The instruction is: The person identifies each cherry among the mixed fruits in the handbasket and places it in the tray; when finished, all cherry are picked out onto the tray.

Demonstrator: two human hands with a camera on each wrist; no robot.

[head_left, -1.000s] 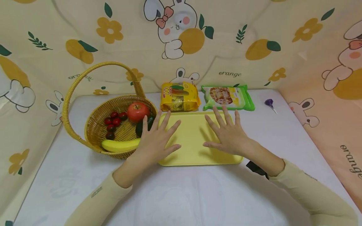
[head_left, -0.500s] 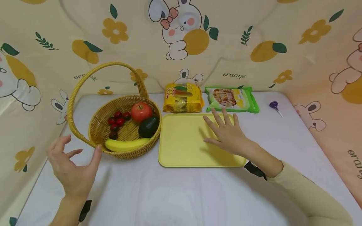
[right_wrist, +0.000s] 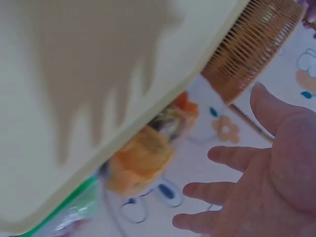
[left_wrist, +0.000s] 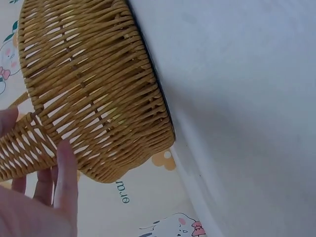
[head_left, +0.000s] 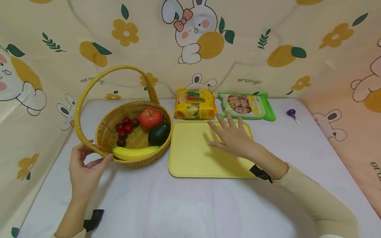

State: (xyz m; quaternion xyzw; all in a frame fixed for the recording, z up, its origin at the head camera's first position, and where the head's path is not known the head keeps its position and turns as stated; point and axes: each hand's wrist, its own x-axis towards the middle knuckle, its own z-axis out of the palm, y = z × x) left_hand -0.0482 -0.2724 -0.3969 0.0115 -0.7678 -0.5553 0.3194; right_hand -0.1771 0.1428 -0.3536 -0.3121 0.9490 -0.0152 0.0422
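Observation:
A wicker basket with a tall arched handle stands at the left of the table. In it lie an apple, an avocado, a banana and several dark red cherry-like fruits. My left hand has its fingers and thumb around the handle's near base; the left wrist view shows fingers curled at the wicker. My right hand hovers with spread, straight fingers over a yellow tray, holding nothing. Its shadow falls on the tray.
Behind the tray lie a yellow snack bag and a green-and-white packet. A purple-wrapped lollipop lies at the right rear. A patterned cloth rises behind the white table.
My left hand has swung left from over the tray and basket, then forward onto the basket handle's base. My right hand stays spread over the tray, shifted slightly left.

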